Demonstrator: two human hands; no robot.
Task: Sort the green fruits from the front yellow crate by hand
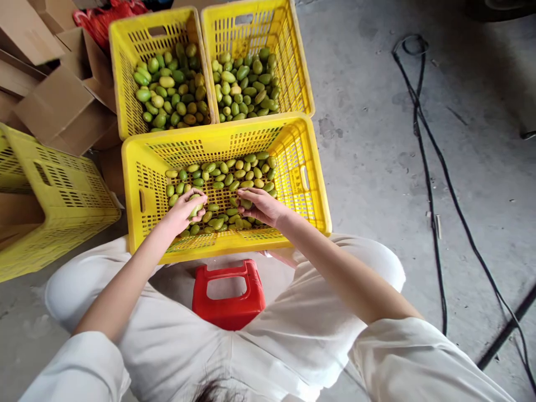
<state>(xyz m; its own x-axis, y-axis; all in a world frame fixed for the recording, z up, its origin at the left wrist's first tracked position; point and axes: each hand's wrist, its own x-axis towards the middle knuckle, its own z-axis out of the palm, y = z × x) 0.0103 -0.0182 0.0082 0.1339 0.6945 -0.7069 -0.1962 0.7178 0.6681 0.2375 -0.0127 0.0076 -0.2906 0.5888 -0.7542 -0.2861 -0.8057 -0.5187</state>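
A yellow plastic crate (138, 162) stands on the floor in front of my knees, its bottom covered with several small green and yellowish fruits (228, 177). Both hands reach into it. My left hand (184, 209) is closed around one yellow-green fruit (195, 205). My right hand (260, 205) curls its fingers over fruits near the crate's middle, gripping a green one (246, 203).
Two more yellow crates (125, 78) (299, 67) holding similar fruit stand side by side behind the near one. Another yellow crate (50, 195) lies tipped at left beside cardboard boxes (54, 106). A red stool (228, 296) sits between my legs. Black cables (427, 167) run over the concrete floor at right.
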